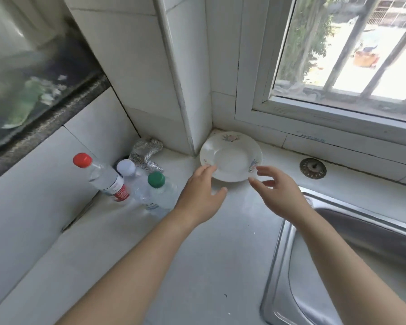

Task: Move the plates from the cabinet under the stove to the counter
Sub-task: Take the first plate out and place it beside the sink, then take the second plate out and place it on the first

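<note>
Plate (231,156) sits flat on the counter (197,242), tucked in the corner left of the sink (338,254). My left hand (201,191) is loose, fingertips maybe brushing the plate's near rim, hard to tell. My right hand (277,186) is spread, empty, just beside the rim. Risk: a hasty pull-back clips the rim and skids the plate toward the sink.

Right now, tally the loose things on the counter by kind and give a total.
Plates: 1, the flowered plate in the corner.
Bottles: 3, with a red cap, a white cap and a green cap.
Scouring cloth: 1, silvery.
Total: 5.
</note>
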Motion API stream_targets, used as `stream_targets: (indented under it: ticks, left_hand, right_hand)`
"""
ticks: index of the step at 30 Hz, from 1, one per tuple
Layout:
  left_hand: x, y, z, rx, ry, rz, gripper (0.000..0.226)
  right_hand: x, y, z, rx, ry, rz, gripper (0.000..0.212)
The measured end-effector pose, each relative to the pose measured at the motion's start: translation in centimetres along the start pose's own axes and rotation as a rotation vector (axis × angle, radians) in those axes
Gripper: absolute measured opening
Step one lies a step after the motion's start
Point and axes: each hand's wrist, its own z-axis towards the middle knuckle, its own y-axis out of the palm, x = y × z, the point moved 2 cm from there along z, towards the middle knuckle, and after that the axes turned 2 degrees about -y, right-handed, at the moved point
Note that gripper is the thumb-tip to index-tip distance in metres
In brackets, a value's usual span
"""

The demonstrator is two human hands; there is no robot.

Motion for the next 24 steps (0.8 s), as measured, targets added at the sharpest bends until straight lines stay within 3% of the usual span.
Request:
stream_targets:
  ticks: [4,10,18,24]
  left_hand:
    - [-0.5,-2.8,-6.2,0.102,-0.003,-0.066,0.054]
    - [-5.9,-7.4,-18.4,0.317,-0.161,-0.150,0.044]
    - [-15.0,-9.5,-38.4,0.621,-0.535,-0.219,0.040]
    - [-18.2,-7.2,-52.1,0.804,-0.798,-0.298,0.039]
  right_hand:
    - [-3.0,1.4,-5.0,-0.052,-0.083,0.024,0.039]
    - [-8.5,7.9,-13.0,-0.304,-0.256,-0.008,0.031]
    - [-15.0,19.7,-25.4,-0.802,-0.596,-0.222,0.040]
    - [-16.4,25.4,-35.4,-1.072,-0.786,-0.346,0.042]
